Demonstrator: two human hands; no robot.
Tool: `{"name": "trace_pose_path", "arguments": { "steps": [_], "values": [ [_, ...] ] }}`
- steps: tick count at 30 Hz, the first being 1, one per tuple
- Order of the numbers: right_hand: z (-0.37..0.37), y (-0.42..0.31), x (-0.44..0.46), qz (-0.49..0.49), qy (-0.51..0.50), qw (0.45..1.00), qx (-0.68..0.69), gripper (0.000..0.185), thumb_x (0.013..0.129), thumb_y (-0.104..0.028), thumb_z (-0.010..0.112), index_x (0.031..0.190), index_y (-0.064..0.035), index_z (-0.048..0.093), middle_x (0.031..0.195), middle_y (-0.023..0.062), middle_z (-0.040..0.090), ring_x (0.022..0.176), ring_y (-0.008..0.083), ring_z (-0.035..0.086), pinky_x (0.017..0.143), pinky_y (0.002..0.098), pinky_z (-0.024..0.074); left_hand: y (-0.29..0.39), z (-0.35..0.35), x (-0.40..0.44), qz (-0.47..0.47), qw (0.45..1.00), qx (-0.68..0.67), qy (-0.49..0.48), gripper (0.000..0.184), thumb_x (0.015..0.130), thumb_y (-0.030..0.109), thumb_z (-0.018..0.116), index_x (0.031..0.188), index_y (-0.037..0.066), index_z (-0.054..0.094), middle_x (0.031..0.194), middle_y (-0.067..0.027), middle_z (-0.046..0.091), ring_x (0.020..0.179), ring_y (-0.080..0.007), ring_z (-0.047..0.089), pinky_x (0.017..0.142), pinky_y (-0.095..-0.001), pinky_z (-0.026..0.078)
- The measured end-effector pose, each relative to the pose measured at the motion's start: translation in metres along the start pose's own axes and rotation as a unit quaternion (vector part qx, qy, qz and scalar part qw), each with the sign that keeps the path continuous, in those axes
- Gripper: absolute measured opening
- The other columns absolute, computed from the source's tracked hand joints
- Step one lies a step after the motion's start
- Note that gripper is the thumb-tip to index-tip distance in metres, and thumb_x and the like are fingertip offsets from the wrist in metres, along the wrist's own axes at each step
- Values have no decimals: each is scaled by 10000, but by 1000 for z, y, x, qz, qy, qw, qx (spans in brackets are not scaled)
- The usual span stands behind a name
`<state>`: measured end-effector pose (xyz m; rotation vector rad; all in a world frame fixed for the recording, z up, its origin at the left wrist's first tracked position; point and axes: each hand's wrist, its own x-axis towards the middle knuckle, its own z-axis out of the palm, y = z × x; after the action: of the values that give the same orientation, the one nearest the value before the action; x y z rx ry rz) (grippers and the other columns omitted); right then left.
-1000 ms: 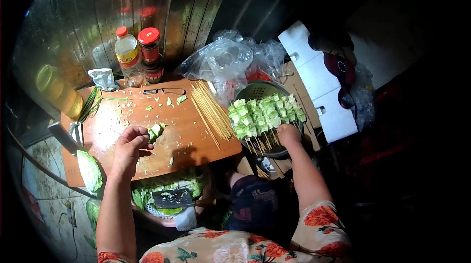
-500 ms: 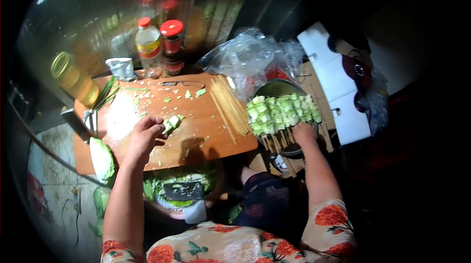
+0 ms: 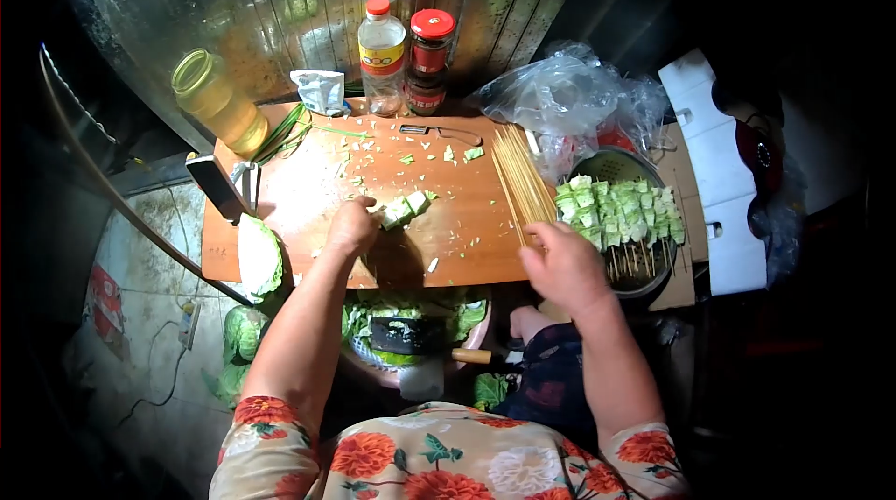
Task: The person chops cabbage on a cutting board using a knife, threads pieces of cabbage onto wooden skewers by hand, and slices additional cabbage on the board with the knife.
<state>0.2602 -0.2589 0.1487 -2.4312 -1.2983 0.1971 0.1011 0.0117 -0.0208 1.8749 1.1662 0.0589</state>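
Chopped cabbage pieces lie in a short row on the wooden cutting board. My left hand is closed at the left end of that row, its fingertips on the cabbage. My right hand is by the lower ends of a bundle of bamboo skewers, thumb and fingers slightly apart; I see nothing held in it. Beside it, finished cabbage skewers rest side by side across a dark round pot, their sticks pointing toward me.
At the board's back stand a clear bottle, red-lidded jars and a peeler. A jar of yellow liquid, a phone and a cabbage wedge line the left side. A cleaver lies over a basin of leaves below.
My right hand has left the cabbage skewers on the pot and come left to the bamboo skewers. My left hand has closed onto the cabbage pieces. The whole view has shifted.
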Motion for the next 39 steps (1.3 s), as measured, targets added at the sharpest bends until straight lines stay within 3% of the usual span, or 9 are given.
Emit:
{"name": "trace_pose_path", "arguments": {
  "steps": [4, 6, 9, 12, 16, 20, 23, 34, 39],
  "values": [
    [23, -33, 7, -11, -34, 999, 41, 266, 802, -202, 644, 1022, -52, 630, 944, 169, 647, 858, 361, 627, 755, 434, 523, 15, 8, -17, 104, 977, 180, 51, 386, 839, 275, 627, 1121, 12, 645, 1037, -251, 627, 989, -357, 614, 889, -407, 485],
    [32, -27, 9, 0, -52, 998, 42, 269, 800, -208, 650, 1023, -59, 633, 950, 163, 651, 861, 359, 627, 757, 433, 523, 14, 11, -14, 77, 985, 154, 23, 397, 838, 305, 605, 1084, -3, 655, 1085, -259, 589, 1071, -375, 563, 955, -428, 441],
    [56, 13, 14, 54, -51, 996, 49, 254, 798, -217, 667, 1001, -64, 654, 870, 132, 676, 822, 294, 660, 730, 378, 525, 4, 21, 0, 81, 977, 185, 66, 366, 797, 287, 633, 982, -26, 676, 991, -258, 635, 964, -373, 619, 869, -410, 492],
    [77, 59, 26, 152, -104, 982, 49, 219, 807, -239, 645, 961, -86, 682, 892, 147, 682, 859, 341, 651, 774, 416, 523, 12, 10, 0, -19, 985, 167, -36, 436, 762, 281, 638, 973, -100, 628, 1032, -274, 626, 1011, -397, 598, 897, -410, 492],
    [102, 85, 41, 185, -63, 981, 12, 194, 811, -240, 638, 916, -86, 691, 882, 143, 684, 870, 328, 657, 768, 419, 526, 21, -6, -12, -24, 987, 146, -60, 428, 682, 278, 718, 927, -63, 637, 849, -251, 665, 864, -379, 651, 799, -408, 523],
    [117, 82, 48, 237, -84, 966, -58, 202, 831, -255, 640, 920, -82, 693, 916, 155, 685, 885, 346, 660, 770, 429, 532, 24, -18, -21, 16, 999, 45, -4, 315, 694, 194, 748, 856, -30, 594, 746, -170, 653, 703, -279, 653, 643, -349, 528],
    [124, 82, 54, 262, -79, 957, -92, 226, 836, -267, 649, 925, -64, 693, 948, 172, 684, 907, 358, 661, 778, 429, 537, 50, -26, -39, -29, 963, -264, -42, 224, 818, -18, 666, 990, 9, 526, 708, -38, 557, 597, -141, 589, 491, -263, 470],
    [108, 63, 59, 287, -88, 944, -140, 210, 806, -243, 645, 874, -47, 681, 919, 193, 683, 895, 356, 668, 765, 435, 535, 62, -35, -59, -33, 857, -512, -58, 259, 826, -9, 641, 1070, 15, 558, 858, -83, 637, 722, -183, 655, 658, -299, 559],
    [80, -21, 24, 58, -63, 973, 214, 93, 775, -151, 635, 774, -64, 602, 678, 120, 634, 626, 241, 633, 595, 347, 498, 58, -46, -51, -62, 816, -575, -23, 266, 853, -3, 584, 1112, 16, 527, 865, -85, 619, 708, -195, 639, 684, -339, 574]
  ]
}}
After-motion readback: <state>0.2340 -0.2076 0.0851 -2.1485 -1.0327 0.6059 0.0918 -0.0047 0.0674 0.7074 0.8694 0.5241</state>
